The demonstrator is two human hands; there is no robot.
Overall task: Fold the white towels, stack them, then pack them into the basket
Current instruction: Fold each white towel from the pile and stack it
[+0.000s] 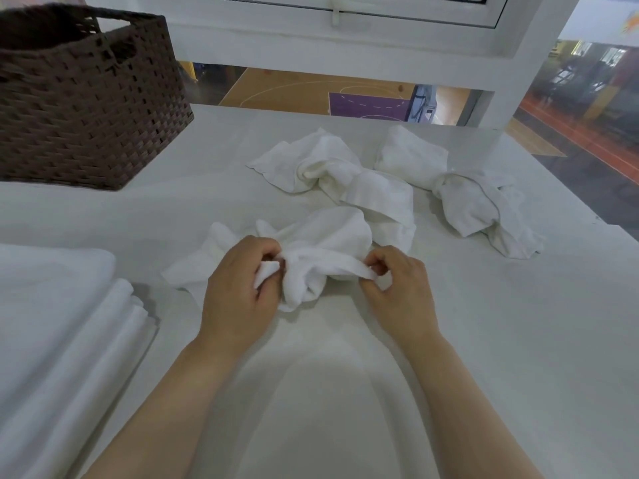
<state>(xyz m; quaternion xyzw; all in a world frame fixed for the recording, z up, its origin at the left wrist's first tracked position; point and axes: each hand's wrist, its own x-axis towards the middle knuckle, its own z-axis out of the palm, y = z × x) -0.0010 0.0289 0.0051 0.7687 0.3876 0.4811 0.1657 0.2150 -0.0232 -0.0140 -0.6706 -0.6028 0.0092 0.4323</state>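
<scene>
A crumpled white towel (321, 243) lies in the middle of the white table. My left hand (238, 292) grips a bunched edge of it, fingers curled round the cloth. My right hand (401, 288) pinches another edge of the same towel between thumb and fingers. Two more crumpled white towels lie farther back, one at the centre (345, 174) and one to the right (463, 191). A stack of folded white towels (62, 326) sits at the near left. The dark brown woven basket (83, 98) stands at the far left.
The white table (345, 392) runs out to an edge on the right. Beyond its far edge is a white window frame (345, 39), with a sports court visible through the glass below.
</scene>
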